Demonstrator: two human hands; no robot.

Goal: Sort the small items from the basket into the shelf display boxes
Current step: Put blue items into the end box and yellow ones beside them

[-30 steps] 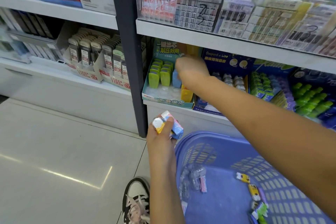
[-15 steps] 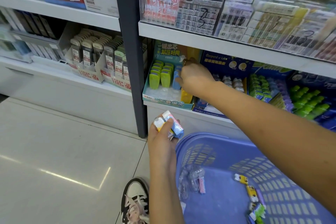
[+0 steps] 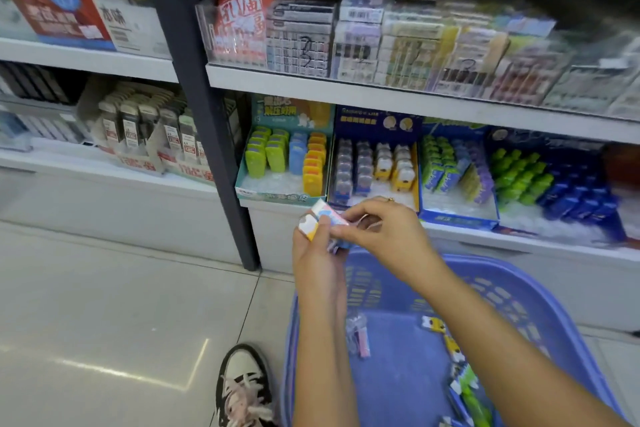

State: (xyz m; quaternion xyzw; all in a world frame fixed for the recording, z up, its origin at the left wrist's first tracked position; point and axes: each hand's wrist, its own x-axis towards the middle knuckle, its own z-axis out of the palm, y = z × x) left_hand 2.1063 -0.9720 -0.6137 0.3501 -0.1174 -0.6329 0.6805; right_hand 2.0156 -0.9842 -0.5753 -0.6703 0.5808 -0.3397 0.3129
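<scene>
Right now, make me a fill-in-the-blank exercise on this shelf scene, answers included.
The left hand and right hand hold the small boxes; the ring is on the ____ one.
In the teal display box, blue items stand between green items and ____ ones.
The basket stands on the tiled ____.
Answers: right; orange; floor.

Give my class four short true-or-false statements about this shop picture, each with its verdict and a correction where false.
1. The left hand and the right hand both grip the small packets. True.
2. The basket is empty. False: small items lie in it.
3. The teal display box holds green, blue and orange items. True.
4. The right hand reaches into the teal display box. False: it pinches the packets outside the box, lower in the picture.
</scene>
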